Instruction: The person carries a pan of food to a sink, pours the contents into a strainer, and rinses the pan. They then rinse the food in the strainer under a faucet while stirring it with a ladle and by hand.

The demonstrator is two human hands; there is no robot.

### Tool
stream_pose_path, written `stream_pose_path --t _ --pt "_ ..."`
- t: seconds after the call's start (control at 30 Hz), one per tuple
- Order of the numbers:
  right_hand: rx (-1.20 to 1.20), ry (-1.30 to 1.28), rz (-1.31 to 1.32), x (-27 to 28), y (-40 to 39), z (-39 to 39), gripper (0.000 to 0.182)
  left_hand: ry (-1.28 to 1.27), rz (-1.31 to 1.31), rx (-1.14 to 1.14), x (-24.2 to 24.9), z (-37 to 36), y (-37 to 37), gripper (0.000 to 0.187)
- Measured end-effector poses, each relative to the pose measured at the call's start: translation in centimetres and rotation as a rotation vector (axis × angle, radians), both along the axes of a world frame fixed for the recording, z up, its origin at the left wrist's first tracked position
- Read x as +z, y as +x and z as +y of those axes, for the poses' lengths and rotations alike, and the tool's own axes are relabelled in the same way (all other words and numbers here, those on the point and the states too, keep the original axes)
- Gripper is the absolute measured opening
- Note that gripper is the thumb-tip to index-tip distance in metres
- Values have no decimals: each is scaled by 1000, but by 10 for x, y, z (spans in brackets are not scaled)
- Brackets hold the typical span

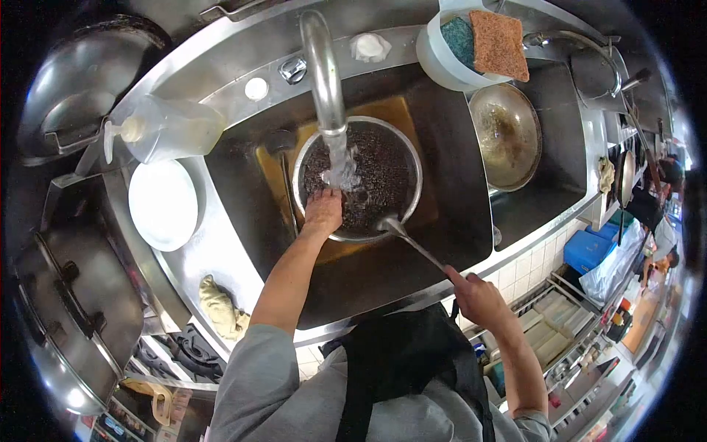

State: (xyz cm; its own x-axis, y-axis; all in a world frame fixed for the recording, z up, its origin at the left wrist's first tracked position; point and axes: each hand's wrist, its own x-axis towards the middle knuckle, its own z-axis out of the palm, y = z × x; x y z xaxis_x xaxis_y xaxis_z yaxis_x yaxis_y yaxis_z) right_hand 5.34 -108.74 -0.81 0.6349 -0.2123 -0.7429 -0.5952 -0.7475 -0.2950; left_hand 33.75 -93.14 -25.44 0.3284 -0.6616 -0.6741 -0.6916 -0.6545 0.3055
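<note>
A round metal bowl [417,180] stands in the left sink basin, filled with water and dark contents I cannot make out, perhaps only small dark grains. Water pours into it from the faucet [322,70]. My left hand [324,211] reaches over the bowl's near left rim, fingers stretched out at the water's surface, holding nothing visible. Wrapped round the end of a long-handled metal ladle [420,249] is my right hand [480,298], outside the sink's front edge. The ladle's head dips into the bowl at the near right rim, partly hidden.
A dark long-handled utensil [286,180] lies left of the bowl. In the right basin sits a wok [508,136]. A white tub [434,62] with scouring pads [499,44] stands behind. Leftward are a soap bottle [173,129], white plate [163,205] and cloth [219,306].
</note>
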Motion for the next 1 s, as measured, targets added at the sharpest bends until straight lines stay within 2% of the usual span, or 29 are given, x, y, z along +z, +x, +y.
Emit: stream_pose_path --t 0.07,0.17,0.27,0.43,0.53,0.6,0.67,0.73,0.8,0.87,0.9,0.93,1.0 --pt "-26 -69 -5 -22 10 6 59 97 22 29 -4 0 2 47" --pt "-97 -97 -69 -62 21 20 57 18 -8 2 5 5 2 45" --pt "-145 -107 -98 -75 40 28 55 -42 -59 -12 10 10 -2 45" --pt "-164 -158 -224 -98 68 21 51 21 36 -60 6 13 -7 47" --pt "-169 -172 -252 -103 78 11 50 72 59 -142 15 11 -2 49" --pt "-170 -171 -265 -99 75 8 50 57 84 -31 17 10 4 46" --pt "-209 -158 -272 -94 71 4 49 18 38 -23 18 7 12 46" --pt "-248 -146 -257 -93 57 4 49 83 -25 -150 11 3 18 48" --pt "-291 -145 -239 -90 45 7 49 122 -18 -124 11 -7 18 48" --pt "-360 -73 -367 -81 28 7 51 -109 -97 -107 8 -16 13 44" --pt "-374 -28 -395 -80 19 7 53 -142 -93 -69 -8 -23 11 42" --pt "-382 0 -391 -64 19 6 53 31 -126 -136 -11 -31 7 46" --pt "-359 6 -398 -49 8 8 53 -109 -303 -11 -91 -22 -13 55"
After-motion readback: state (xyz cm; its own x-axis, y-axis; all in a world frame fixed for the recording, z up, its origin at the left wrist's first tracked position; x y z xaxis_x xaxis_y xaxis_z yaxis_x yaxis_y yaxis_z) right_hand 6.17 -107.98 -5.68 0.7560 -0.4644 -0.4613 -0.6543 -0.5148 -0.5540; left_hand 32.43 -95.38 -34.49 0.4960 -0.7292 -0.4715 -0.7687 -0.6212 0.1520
